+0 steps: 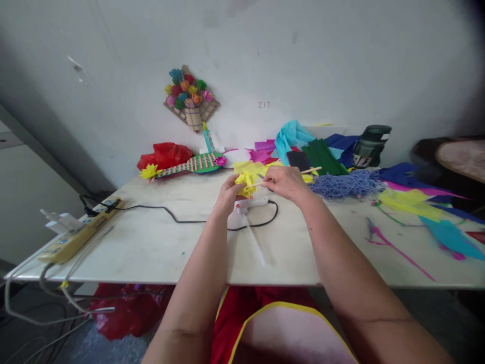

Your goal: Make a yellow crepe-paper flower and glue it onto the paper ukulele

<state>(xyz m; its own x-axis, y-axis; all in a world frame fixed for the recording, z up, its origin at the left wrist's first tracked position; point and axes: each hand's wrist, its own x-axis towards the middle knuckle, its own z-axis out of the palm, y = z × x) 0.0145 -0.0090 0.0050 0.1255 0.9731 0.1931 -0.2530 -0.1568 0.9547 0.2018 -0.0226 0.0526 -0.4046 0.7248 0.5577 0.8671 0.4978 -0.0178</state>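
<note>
My left hand [228, 193] is closed around a ruffled yellow paper flower [246, 183] above the middle of the table. Beside it, my right hand [284, 181] pinches a thin wooden stick [311, 170]; the stick's near end meets the flower, and its other end sticks out to the right. A dark pointed tip also shows by the right fingers, too small to name. Under the hands lies a white glue gun [254, 203] with a black cord, a clear glue stick [255, 243] extending from it toward me.
A yellow power strip [81, 230] sits at the left, its cord crossing the table. Behind stand a decorated green guitar craft [189, 164], a phone [298, 161] and a dark bottle [371, 146]. Blue shredded strands [344, 184] and coloured paper [409, 202] lie right.
</note>
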